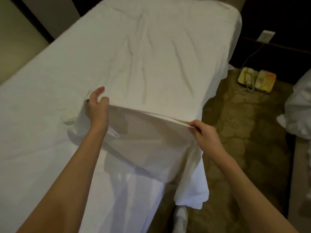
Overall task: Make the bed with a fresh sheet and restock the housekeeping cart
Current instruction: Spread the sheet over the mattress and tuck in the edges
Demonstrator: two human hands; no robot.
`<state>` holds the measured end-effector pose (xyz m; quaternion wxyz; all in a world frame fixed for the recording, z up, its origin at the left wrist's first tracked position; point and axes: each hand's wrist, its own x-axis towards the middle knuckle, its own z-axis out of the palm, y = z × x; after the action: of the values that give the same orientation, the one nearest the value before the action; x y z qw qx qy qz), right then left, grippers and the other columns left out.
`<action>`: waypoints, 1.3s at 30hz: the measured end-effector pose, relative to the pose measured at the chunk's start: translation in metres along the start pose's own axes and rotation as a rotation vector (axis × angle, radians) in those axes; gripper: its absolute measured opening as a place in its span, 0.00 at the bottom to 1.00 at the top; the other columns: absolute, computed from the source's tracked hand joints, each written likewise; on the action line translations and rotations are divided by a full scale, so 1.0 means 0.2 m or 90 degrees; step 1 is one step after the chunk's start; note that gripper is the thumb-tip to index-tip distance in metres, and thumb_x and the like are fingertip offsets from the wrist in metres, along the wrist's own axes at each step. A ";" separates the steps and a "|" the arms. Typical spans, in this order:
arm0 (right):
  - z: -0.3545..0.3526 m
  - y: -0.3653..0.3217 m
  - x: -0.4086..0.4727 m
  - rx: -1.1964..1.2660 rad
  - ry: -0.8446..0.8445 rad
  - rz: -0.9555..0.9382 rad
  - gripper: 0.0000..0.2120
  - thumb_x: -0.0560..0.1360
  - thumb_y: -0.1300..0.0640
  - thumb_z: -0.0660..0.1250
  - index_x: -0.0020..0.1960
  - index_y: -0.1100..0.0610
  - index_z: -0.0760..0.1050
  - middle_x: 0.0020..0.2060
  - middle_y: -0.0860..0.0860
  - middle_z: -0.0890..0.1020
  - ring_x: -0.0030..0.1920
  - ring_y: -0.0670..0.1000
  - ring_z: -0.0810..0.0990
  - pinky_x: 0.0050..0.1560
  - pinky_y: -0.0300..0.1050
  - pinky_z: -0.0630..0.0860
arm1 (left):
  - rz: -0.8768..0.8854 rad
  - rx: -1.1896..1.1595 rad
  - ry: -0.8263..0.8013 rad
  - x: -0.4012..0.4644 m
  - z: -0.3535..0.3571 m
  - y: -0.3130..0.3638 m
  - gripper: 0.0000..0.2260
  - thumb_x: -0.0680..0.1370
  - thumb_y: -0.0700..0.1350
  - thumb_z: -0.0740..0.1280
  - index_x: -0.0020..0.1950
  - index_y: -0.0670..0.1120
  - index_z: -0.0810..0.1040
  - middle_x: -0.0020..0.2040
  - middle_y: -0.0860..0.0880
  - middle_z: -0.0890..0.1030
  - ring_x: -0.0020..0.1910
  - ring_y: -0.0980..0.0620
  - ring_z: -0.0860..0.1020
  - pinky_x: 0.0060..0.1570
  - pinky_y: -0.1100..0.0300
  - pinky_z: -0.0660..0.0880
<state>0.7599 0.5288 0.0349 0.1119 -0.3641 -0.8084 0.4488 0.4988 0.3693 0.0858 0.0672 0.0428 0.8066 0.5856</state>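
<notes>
While both hands lift its near edge, the sheet looks like this:
Sheet: white [151, 56], thin woven cloth, creased in long soft ridges across the middle of the frame; it lies over the bed, its lifted edge stretched in a shallow arc between the two hands, and a loose fold hangs down the bed's side at lower centre.
Left hand: [96, 106] at centre left, fingers curled round the sheet's edge, gripping it, forefinger stretched out above the cloth.
Right hand: [206, 133] at centre right, fingers and thumb pinching the same hem, which shows as a thin doubled band.
Bed: [33, 123] long, rectangular, with a smooth white cover, running from lower left to upper right.
Carpet: [244, 140] brown with a pale rounded pattern, right of the bed.
Telephone: [256, 79] cream, boxy, on the floor at upper right, with a thin cord up to a wall plate [266, 36].
Bundled linen: [297, 106] white and rumpled, at the right edge.
Shoe: [180, 217] pale, bottom centre.
</notes>
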 end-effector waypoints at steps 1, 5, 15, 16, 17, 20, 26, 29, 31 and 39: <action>-0.07 0.01 0.08 -0.011 0.003 -0.003 0.07 0.79 0.62 0.62 0.50 0.55 0.78 0.40 0.51 0.82 0.40 0.54 0.78 0.43 0.54 0.76 | 0.005 0.004 0.007 0.03 0.08 0.08 0.18 0.75 0.36 0.61 0.63 0.47 0.77 0.55 0.59 0.73 0.47 0.62 0.73 0.46 0.76 0.69; -0.30 0.02 0.41 -0.039 0.003 0.016 0.06 0.79 0.57 0.62 0.47 0.52 0.77 0.38 0.49 0.81 0.39 0.52 0.78 0.42 0.54 0.76 | 0.021 0.027 0.034 0.21 0.39 0.29 0.17 0.71 0.41 0.63 0.58 0.52 0.81 0.53 0.57 0.71 0.54 0.54 0.75 0.56 0.63 0.73; -0.88 0.01 1.70 -0.033 0.007 0.049 0.08 0.78 0.56 0.63 0.42 0.48 0.77 0.39 0.46 0.82 0.44 0.50 0.79 0.48 0.53 0.75 | 0.076 -0.009 -0.078 1.03 1.41 0.69 0.19 0.77 0.35 0.59 0.68 0.44 0.72 0.64 0.49 0.74 0.52 0.59 0.72 0.44 0.79 0.66; -0.92 0.03 1.83 -0.029 0.010 0.056 0.09 0.78 0.56 0.63 0.42 0.48 0.77 0.39 0.46 0.82 0.43 0.50 0.78 0.47 0.52 0.74 | 0.078 -0.006 -0.083 1.11 1.53 0.71 0.19 0.77 0.35 0.59 0.68 0.44 0.72 0.64 0.49 0.74 0.52 0.59 0.73 0.46 0.78 0.66; -0.97 0.04 1.96 -0.024 0.012 0.063 0.09 0.78 0.55 0.62 0.41 0.47 0.77 0.39 0.45 0.81 0.43 0.49 0.78 0.47 0.51 0.74 | 0.074 -0.003 -0.087 1.20 1.63 0.73 0.19 0.77 0.35 0.59 0.67 0.44 0.72 0.63 0.49 0.75 0.52 0.58 0.73 0.49 0.74 0.68; -1.08 0.11 2.29 -0.031 0.005 0.083 0.09 0.79 0.55 0.62 0.42 0.48 0.77 0.38 0.44 0.81 0.42 0.49 0.78 0.44 0.49 0.73 | 0.054 0.009 -0.107 1.41 1.93 0.79 0.19 0.77 0.35 0.59 0.66 0.45 0.73 0.64 0.48 0.75 0.60 0.53 0.73 0.59 0.62 0.68; -1.23 0.33 2.86 -0.090 -0.035 0.117 0.08 0.79 0.53 0.61 0.46 0.50 0.78 0.39 0.45 0.80 0.42 0.47 0.77 0.41 0.46 0.70 | 0.031 0.012 -0.135 1.76 2.48 0.84 0.16 0.77 0.39 0.60 0.63 0.48 0.75 0.62 0.48 0.75 0.61 0.52 0.73 0.58 0.62 0.65; -1.30 0.47 3.17 -0.095 -0.041 0.130 0.08 0.80 0.53 0.60 0.45 0.50 0.76 0.33 0.45 0.78 0.37 0.47 0.75 0.36 0.44 0.67 | 0.028 0.051 -0.122 1.96 2.76 0.83 0.15 0.70 0.49 0.60 0.54 0.60 0.77 0.60 0.52 0.77 0.62 0.54 0.72 0.71 0.47 0.60; -1.35 0.51 3.32 -0.094 -0.048 0.122 0.08 0.80 0.54 0.59 0.44 0.51 0.75 0.32 0.45 0.76 0.35 0.46 0.74 0.33 0.42 0.64 | 0.027 0.092 -0.128 2.05 2.91 0.83 0.14 0.68 0.51 0.59 0.51 0.63 0.76 0.58 0.55 0.76 0.61 0.55 0.72 0.72 0.41 0.55; -1.51 0.82 4.17 -0.069 -0.129 0.132 0.11 0.80 0.57 0.60 0.40 0.51 0.75 0.36 0.47 0.80 0.40 0.50 0.77 0.37 0.40 0.68 | -0.008 0.215 -0.142 2.49 3.68 0.78 0.16 0.80 0.43 0.59 0.67 0.50 0.73 0.68 0.50 0.70 0.65 0.54 0.67 0.69 0.62 0.51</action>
<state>0.4004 1.3527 -0.0458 -0.0369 -0.4042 -0.7968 0.4477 0.1224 1.1830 -0.0202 0.1516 0.1126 0.8812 0.4334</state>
